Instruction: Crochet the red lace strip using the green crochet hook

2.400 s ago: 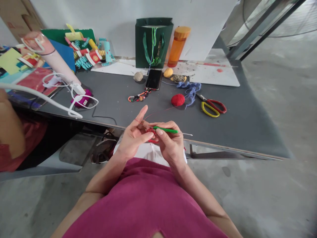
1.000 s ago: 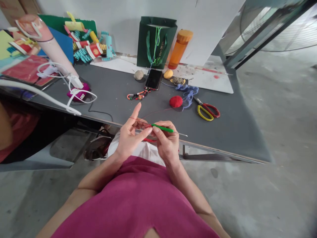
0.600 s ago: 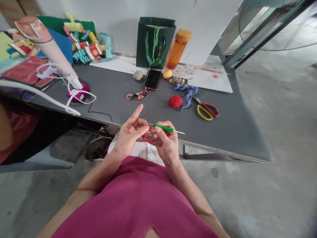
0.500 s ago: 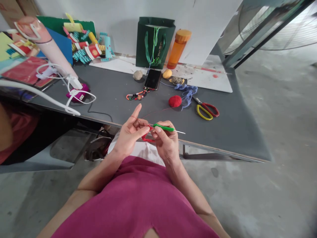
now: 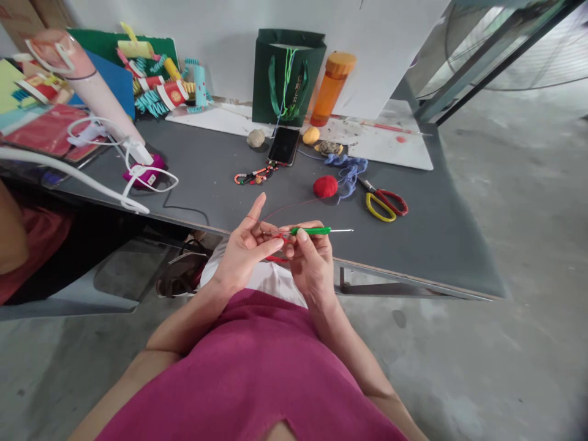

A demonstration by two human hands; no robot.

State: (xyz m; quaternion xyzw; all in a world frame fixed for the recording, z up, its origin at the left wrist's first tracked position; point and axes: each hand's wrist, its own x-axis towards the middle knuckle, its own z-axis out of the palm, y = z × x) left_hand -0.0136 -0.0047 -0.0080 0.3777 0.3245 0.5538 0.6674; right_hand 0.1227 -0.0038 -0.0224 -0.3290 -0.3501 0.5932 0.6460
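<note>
Right hand [image 5: 313, 263] grips the green hook [image 5: 315, 231], now raised and level above the table [image 5: 436, 245] edge. Left hand [image 5: 245, 251] pinches the red crochet piece [image 5: 277, 244], index finger raised. The piece is largely hidden between the fingers.

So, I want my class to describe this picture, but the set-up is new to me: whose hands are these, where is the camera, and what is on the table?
There is no machine here: the camera sits on a person's head and looks down at their own two hands. The right hand holds a green crochet hook in its fingers; the left hand pinches a small red crocheted piece, with a red strand over its raised forefinger. The strand runs to a red yarn ball on the grey table. Nearby lie blue yarn, scissors, a phone and a bead string; a green bag and an orange bottle stand at the back.
</note>
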